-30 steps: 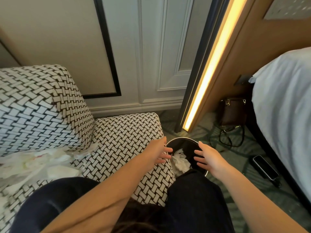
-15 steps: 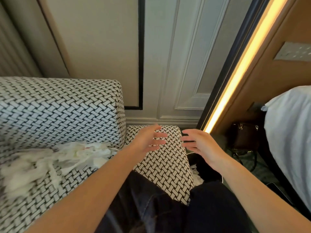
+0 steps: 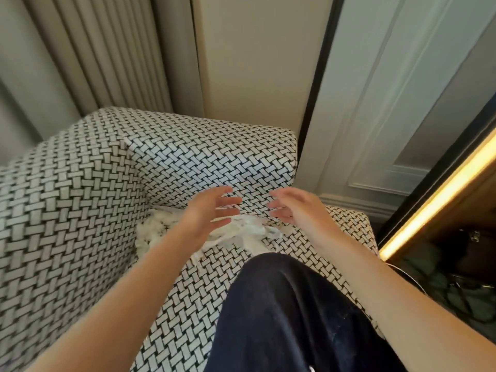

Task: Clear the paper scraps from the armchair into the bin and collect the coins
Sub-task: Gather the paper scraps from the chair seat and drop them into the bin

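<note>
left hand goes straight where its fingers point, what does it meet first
Likely the right hand, whose fingertips face the left hand across a gap above the paper scraps; if depths differ, the backrest of the armchair behind.

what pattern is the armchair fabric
A black-and-white basket weave on the armchair, clearest in the head view.

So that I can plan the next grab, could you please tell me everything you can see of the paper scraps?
The paper scraps are a loose, crumpled heap of white tissue-like paper. They lie at the back of the armchair seat, against the backrest, reaching into the corner by the armrest. The left hand, open, is in front of the heap's middle and hides part; the right hand, open, is at its right end. Whether either touches it cannot be told.
</note>
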